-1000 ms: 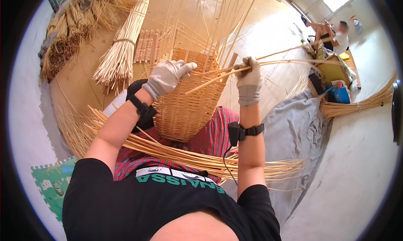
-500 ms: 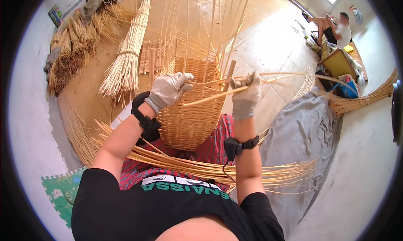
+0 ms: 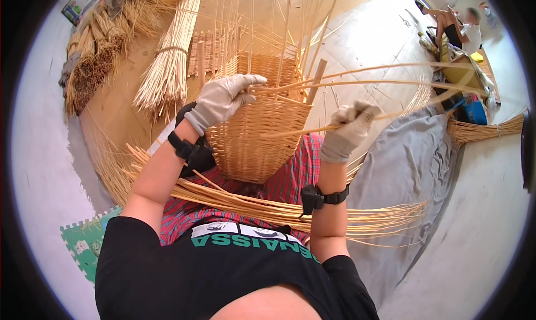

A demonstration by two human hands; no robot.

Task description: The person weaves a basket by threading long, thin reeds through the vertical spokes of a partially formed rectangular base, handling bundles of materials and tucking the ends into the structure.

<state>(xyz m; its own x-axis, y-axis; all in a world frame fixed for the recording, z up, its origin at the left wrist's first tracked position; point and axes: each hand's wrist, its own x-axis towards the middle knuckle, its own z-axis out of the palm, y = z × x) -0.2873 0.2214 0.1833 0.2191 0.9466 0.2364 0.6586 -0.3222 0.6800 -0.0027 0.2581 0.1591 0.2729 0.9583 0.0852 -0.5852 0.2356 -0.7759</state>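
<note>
A woven wicker basket stands between my legs, with tall thin stakes rising from its rim. My left hand, in a pale glove, is at the near rim, fingers and thumb closed around the ends of wicker strands that stretch off to the right. To the right of the basket, my gloved right hand is closed on another wicker strand. One end of that strand points left across the basket's front. A flat wooden stick stands up at the rim's right corner, and another stick at the left.
Loose wicker rods lie across my lap. A tied bundle of pale rods and darker bundles lie at far left. Grey cloth covers the floor at right, beside another bundle. A seated person is at far right.
My right hand has moved right and slightly down, away from the rim, with its strand. The other strands now spread apart to the right. My left hand stays by the rim.
</note>
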